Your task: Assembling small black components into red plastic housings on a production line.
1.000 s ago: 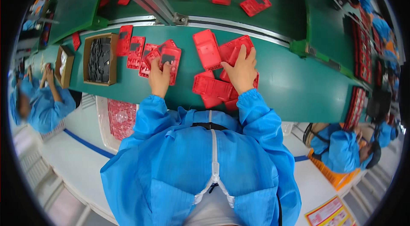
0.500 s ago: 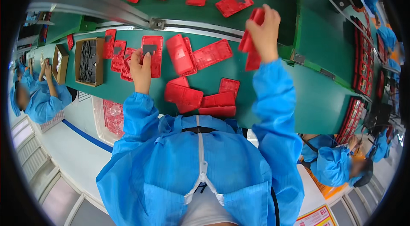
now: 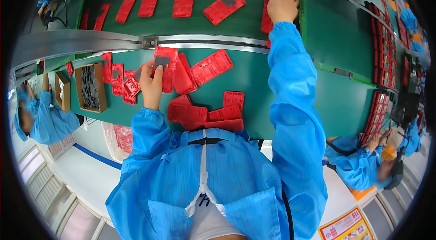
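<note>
My left hand [image 3: 151, 85] is closed on the lower left edge of a red plastic casing [image 3: 169, 80] with a dark grey patch, its thumb on the patch. My right hand [image 3: 284, 7] reaches over the metal rail to the right end of the far green surface. Its fingers curl over red plastic beside another red casing [image 3: 266, 17]; how many pieces it holds is hidden. Right of the left hand's casing lie a leaning casing [image 3: 185, 76] and a flat one [image 3: 212, 67]. Nearer me is a loose pile of red casings [image 3: 188, 114].
The metal rail [image 3: 200, 41] divides the bench from the far surface, where a row of red casings [image 3: 183, 2] lies. A cardboard box [image 3: 104, 99] of dark pieces stands left. Co-workers in blue sit at left [image 3: 54, 120] and right [image 3: 359, 167]. Red trays [image 3: 375, 108] stand right.
My right hand has moved away from me, past the rail, with red plastic. The far row of casings has shifted left. The left hand keeps its casing, now nearer the leaning one.
</note>
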Demonstrator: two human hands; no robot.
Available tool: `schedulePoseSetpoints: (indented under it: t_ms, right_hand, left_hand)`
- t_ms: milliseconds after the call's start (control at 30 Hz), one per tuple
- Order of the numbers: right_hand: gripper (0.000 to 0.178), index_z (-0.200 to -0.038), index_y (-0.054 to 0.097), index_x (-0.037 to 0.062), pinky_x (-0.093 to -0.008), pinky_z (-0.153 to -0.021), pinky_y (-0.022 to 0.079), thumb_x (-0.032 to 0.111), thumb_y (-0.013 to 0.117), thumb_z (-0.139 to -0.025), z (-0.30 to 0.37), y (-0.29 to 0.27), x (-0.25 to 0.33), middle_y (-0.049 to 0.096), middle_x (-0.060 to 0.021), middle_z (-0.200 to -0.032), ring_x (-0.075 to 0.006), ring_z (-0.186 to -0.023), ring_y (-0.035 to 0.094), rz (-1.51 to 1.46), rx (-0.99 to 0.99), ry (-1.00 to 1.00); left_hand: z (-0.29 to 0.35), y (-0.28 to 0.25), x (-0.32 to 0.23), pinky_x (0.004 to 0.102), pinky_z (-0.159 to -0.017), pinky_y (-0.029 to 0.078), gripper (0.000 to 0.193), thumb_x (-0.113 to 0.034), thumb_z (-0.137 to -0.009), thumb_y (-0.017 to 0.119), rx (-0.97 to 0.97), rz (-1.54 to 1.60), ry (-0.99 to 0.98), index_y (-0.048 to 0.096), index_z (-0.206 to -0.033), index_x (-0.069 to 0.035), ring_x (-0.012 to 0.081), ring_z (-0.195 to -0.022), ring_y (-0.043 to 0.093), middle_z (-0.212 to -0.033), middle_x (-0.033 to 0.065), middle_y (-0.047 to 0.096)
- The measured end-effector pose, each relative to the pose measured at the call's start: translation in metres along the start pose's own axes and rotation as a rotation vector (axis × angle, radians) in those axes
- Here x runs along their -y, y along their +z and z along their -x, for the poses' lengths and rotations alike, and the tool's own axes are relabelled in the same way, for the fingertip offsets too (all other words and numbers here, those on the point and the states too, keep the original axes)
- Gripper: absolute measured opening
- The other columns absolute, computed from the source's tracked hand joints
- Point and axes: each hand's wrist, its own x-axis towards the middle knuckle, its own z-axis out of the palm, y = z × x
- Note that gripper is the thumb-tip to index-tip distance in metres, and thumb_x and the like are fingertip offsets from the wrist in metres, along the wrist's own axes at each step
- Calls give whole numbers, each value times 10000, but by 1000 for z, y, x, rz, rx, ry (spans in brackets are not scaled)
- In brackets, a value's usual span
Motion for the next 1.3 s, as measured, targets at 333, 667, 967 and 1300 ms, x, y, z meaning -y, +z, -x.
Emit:
schedulePoseSetpoints:
  t_ms: [333, 667, 967, 1300]
  right_hand:
    - [659, -1287, 395, 6, -570, -1054, 213, 288, 668, -757, 92, -23, 14, 285, -309, -1384, -506, -1277, 251, -69, -36, 90]
    - [475, -1247, 418, 22, -542, -986, 334, 71, 568, -799, 112, -17, 4, 353, -258, -1340, -449, -1246, 337, -61, 70, 174]
    - [450, -1201, 514, 110, -424, -734, 509, -12, 588, -773, 91, -72, 3, 563, -148, -1064, -350, -938, 570, -90, -245, -278]
    - [427, -1200, 532, 44, -407, -814, 478, -39, 510, -782, 221, -143, -148, 586, -178, -1043, -363, -921, 574, -148, -170, 145]
  left_hand:
    - [12, -6, 6, 219, -715, 459, 245, -88, -907, 551, 48, 128, -47, 516, -1121, 26, 98, -830, 579, -946, 79, 627]
    - [17, -4, 23, 215, -698, 450, 251, -81, -894, 573, 122, 161, -55, 528, -1114, 31, 97, -813, 564, -927, 67, 615]
    - [15, -11, 30, 230, -774, 462, 255, -71, -899, 561, 168, 212, -87, 522, -1130, 30, 114, -894, 577, -1005, 86, 617]
    - [23, -31, 38, 226, -801, 450, 217, -64, -911, 540, 129, 240, -137, 542, -1113, 15, 106, -912, 570, -1014, 60, 616]
